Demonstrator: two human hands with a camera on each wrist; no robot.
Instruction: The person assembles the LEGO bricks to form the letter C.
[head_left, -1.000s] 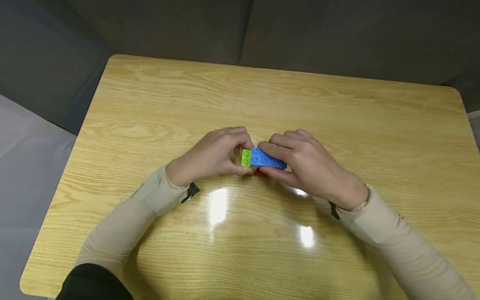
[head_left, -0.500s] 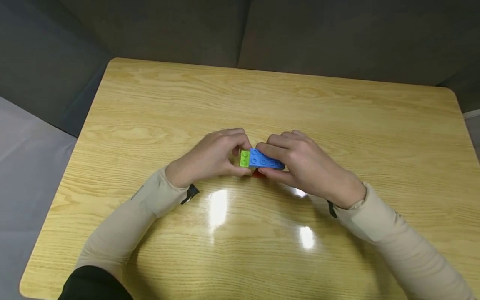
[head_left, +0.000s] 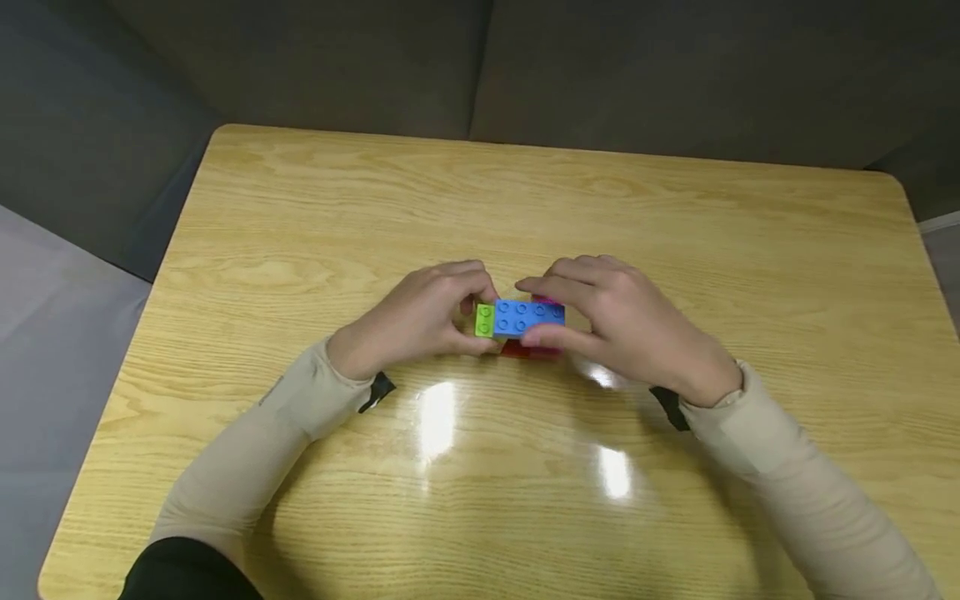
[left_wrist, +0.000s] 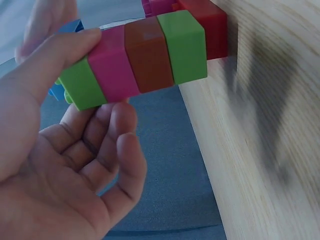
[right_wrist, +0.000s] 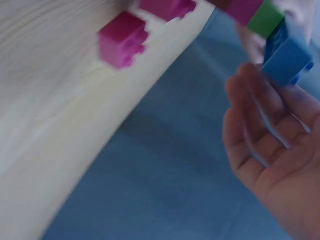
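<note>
My left hand (head_left: 411,318) pinches a column of toy building bricks between thumb and fingers. In the left wrist view the column shows a green brick (left_wrist: 82,84), a pink brick (left_wrist: 114,62), a brown brick (left_wrist: 149,55) and another green brick (left_wrist: 183,46). A long blue brick (head_left: 517,315) sits on top and juts out rightward, leaving two green studs bare. My right hand (head_left: 630,325) is at the blue brick's free end, thumb overlapping its front and fingers loosely extended behind. The right wrist view shows these fingers (right_wrist: 272,117) relaxed beside the blue brick.
Below the blue brick, a red brick (head_left: 516,348) lies at the foot of the column. Pink bricks (right_wrist: 121,40) stand on the wooden table (head_left: 337,200), partly under my right hand. Dark partition panels (head_left: 660,75) rise behind the table's far edge.
My right fingers have lifted and spread off the blue brick, uncovering more of its studs and a pink brick behind. My left hand keeps its pinch on the column.
</note>
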